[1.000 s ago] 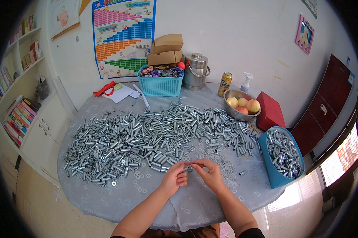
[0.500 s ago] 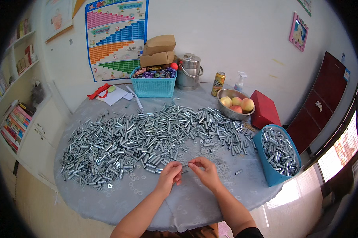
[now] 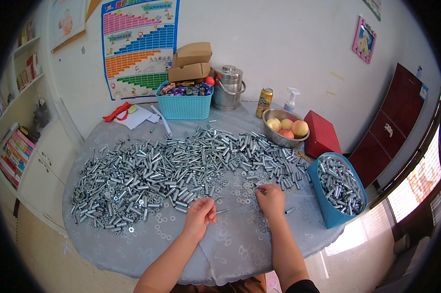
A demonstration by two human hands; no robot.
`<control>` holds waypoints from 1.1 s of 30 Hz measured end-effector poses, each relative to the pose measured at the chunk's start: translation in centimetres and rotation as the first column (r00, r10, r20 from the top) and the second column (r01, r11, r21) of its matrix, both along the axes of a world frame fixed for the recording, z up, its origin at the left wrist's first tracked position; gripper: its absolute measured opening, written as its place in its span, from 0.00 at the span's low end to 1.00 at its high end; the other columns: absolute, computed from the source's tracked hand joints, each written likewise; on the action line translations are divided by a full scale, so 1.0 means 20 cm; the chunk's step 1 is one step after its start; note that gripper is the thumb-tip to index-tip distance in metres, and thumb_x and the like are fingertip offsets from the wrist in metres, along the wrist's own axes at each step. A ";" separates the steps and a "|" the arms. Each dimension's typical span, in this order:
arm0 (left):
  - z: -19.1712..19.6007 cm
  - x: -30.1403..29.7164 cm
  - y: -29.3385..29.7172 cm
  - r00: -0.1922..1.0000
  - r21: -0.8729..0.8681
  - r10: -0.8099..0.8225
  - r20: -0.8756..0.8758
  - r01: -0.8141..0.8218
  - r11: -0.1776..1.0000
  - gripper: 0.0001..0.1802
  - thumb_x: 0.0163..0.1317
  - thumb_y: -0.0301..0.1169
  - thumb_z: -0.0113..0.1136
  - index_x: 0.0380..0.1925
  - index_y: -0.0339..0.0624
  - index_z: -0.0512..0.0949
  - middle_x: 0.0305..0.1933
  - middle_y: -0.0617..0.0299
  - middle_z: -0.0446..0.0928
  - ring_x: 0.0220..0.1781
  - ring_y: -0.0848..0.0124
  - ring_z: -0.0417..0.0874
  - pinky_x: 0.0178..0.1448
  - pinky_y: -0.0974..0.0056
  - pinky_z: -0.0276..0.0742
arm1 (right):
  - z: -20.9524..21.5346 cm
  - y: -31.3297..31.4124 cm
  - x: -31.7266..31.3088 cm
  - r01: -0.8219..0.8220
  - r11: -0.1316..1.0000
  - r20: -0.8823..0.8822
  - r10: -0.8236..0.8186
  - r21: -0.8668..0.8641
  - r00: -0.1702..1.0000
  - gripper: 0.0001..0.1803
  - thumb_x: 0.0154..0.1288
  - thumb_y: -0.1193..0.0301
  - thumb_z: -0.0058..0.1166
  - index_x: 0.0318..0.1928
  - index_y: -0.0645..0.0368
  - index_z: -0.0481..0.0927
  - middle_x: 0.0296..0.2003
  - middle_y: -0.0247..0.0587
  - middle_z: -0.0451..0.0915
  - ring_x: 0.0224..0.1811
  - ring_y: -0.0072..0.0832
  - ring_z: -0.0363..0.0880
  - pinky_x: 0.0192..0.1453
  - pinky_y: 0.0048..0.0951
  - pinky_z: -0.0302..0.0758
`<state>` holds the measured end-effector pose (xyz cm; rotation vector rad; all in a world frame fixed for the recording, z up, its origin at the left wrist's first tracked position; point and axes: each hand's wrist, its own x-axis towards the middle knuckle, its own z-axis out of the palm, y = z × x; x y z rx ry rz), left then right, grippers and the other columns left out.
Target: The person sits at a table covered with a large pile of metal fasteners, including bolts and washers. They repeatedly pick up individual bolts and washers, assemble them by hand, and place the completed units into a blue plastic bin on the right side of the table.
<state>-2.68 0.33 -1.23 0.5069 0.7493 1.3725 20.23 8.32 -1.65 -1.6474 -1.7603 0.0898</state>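
Fingers of my left hand [image 3: 200, 216], in the head view, are curled around a slim metal rod [image 3: 222, 211] that projects rightward. My right hand [image 3: 271, 200] reaches to scattered washers [image 3: 244, 194], fingertips bent; I cannot tell whether they grip anything. Metal tubes [image 3: 154, 166] lie heaped beyond on grey cloth [image 3: 181, 259]; more fill a blue bin [image 3: 333, 218] at right.

The table [image 3: 237, 256] has room between the arms [image 3: 174, 256]. Metal tubes [image 3: 174, 166] block the far side, a blue bin [image 3: 328, 210] the right.
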 end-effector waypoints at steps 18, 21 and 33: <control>0.02 0.02 -0.02 0.983 -0.035 -0.068 -0.170 0.063 0.997 0.10 0.61 0.34 0.57 0.32 0.37 0.75 0.24 0.64 0.74 0.19 0.79 0.69 0.26 0.68 0.73 | 0.19 -0.18 -0.22 -0.634 0.771 -0.655 0.449 -0.061 0.608 0.11 0.54 0.78 0.59 0.41 0.58 0.81 0.36 0.31 0.79 0.33 0.17 0.71 0.40 0.19 0.70; 0.00 0.02 -0.01 0.984 -0.030 -0.071 -0.166 0.067 0.997 0.10 0.61 0.34 0.57 0.31 0.37 0.75 0.24 0.64 0.74 0.19 0.79 0.69 0.26 0.68 0.75 | 0.19 -0.18 -0.22 -0.661 0.750 -0.596 0.518 -0.029 0.614 0.12 0.54 0.78 0.59 0.41 0.58 0.81 0.38 0.33 0.79 0.35 0.19 0.73 0.42 0.20 0.71; 0.06 0.03 -0.03 0.951 0.028 -0.065 -0.302 0.077 0.997 0.10 0.61 0.31 0.56 0.31 0.34 0.75 0.24 0.60 0.75 0.19 0.78 0.71 0.27 0.65 0.79 | 0.19 -0.18 -0.20 -0.564 0.766 -0.349 0.461 -0.308 0.816 0.11 0.65 0.68 0.49 0.36 0.62 0.81 0.29 0.39 0.79 0.32 0.23 0.75 0.39 0.24 0.72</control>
